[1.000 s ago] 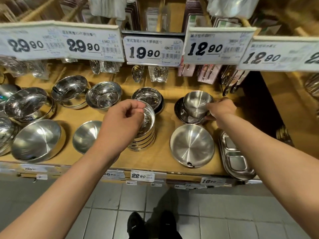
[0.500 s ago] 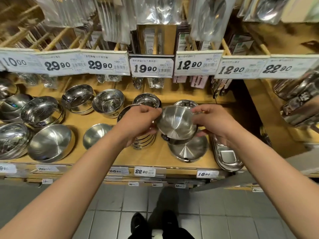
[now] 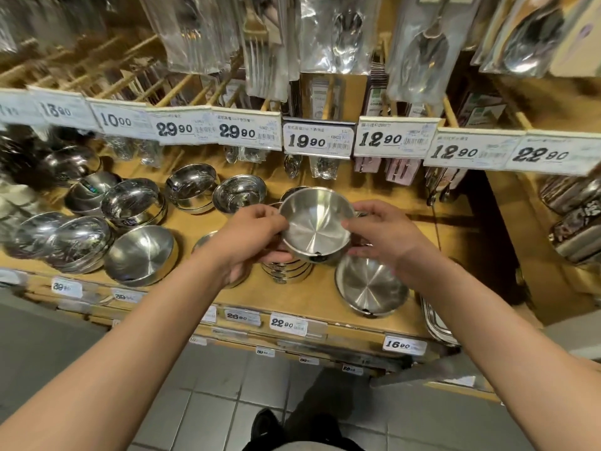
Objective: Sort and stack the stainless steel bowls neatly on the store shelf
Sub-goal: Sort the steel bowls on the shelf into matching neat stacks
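2 hands hold 1 steel bowl (image 3: pixel 316 224) above the wooden shelf (image 3: pixel 292 297). The bowl is empty, tilted toward the camera, directly over a stack of bowls (image 3: pixel 287 271). Right of the stack sits 1 shallow empty bowl (image 3: pixel 370 286). The left hand (image 3: pixel 252 236) and right hand (image 3: pixel 387 236) curl their fingers round the bowl's opposite sides.

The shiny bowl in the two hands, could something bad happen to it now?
Maybe. The small bowl is held only at its rim by the left hand and the right hand, so that smooth steel might slip from the grip. It hangs above a short stack of bowls near the shelf's front edge; a rough landing might knock the stack onto the tiled floor.
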